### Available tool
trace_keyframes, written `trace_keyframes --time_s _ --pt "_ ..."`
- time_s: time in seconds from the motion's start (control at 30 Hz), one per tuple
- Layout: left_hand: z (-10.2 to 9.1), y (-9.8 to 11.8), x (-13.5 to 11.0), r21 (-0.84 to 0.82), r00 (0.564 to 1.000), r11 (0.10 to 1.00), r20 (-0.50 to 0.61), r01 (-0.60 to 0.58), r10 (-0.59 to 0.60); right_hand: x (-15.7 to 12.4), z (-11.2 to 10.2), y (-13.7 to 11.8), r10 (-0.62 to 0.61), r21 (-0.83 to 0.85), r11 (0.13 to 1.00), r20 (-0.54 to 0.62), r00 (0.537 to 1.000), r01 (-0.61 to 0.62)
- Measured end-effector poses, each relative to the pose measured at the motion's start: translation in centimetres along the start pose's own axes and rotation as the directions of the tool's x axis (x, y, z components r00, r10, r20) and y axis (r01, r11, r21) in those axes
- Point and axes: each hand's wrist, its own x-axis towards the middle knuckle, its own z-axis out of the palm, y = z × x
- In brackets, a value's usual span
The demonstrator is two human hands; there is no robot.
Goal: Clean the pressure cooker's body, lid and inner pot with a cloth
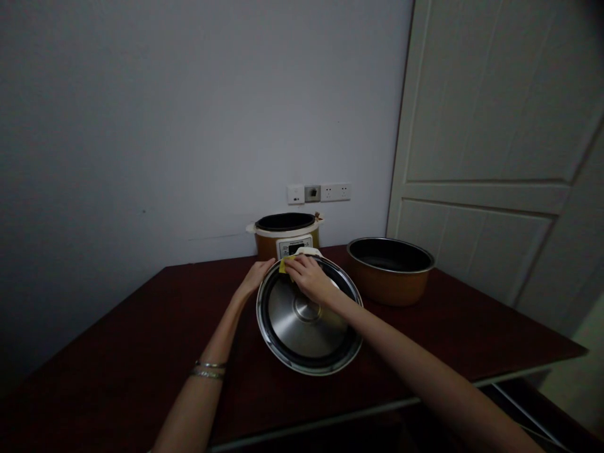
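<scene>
A round stainless-steel lid (302,327) with a black rim is being held tilted toward the camera, above the middle of a dark red wooden table (141,340). Whether its lower edge is resting on the table cannot be told. A small yellow sponge (284,264) is being pressed against the lid's upper edge by the right hand (309,277), whose fingers are being kept curled down over it. The lid's upper left rim is being gripped by the left hand (257,275), with the fingers closed around the edge. Thin silver bangles (208,369) are being worn on the left wrist.

Just behind the lid, an orange-brown electric cooker body (285,236) with a white rim and front panel is being left open near the wall. To its right, an orange-brown inner pot (391,277) with a dark inside is being kept on the table, apart from the lid. A row of white wall sockets (319,192) is being shown above the cooker, and a white panelled door (495,157) at the right.
</scene>
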Motion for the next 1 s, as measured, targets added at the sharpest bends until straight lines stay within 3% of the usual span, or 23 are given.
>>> trace_keyframes --time_s 0.1,0.23,0.57,0.8,1.0 --pt "-0.1 -0.6 0.1 -0.004 0.999 1.0 -0.034 -0.014 0.013 1.1 1.0 1.5 -0.122 -0.13 0.983 0.085 0.989 0.133" --pt "-0.2 -1.4 0.1 -0.009 0.999 0.999 -0.025 -0.037 0.037 0.5 0.7 2.6 -0.102 -0.226 0.964 0.171 0.98 0.14" --pt "-0.3 -2.1 0.1 -0.016 0.998 0.999 -0.054 -0.039 0.039 -2.5 -2.5 3.3 0.212 -0.327 0.94 0.342 0.915 -0.096" --pt "-0.2 -1.7 -0.2 -0.03 0.998 0.998 -0.046 -0.048 0.046 -6.1 -5.2 2.0 0.439 -0.372 0.883 0.436 0.786 -0.286" --pt "-0.2 -1.4 -0.3 -0.018 0.999 1.0 -0.051 -0.007 0.006 -8.4 -7.0 -1.3 0.506 -0.316 0.862 0.493 0.708 -0.396"
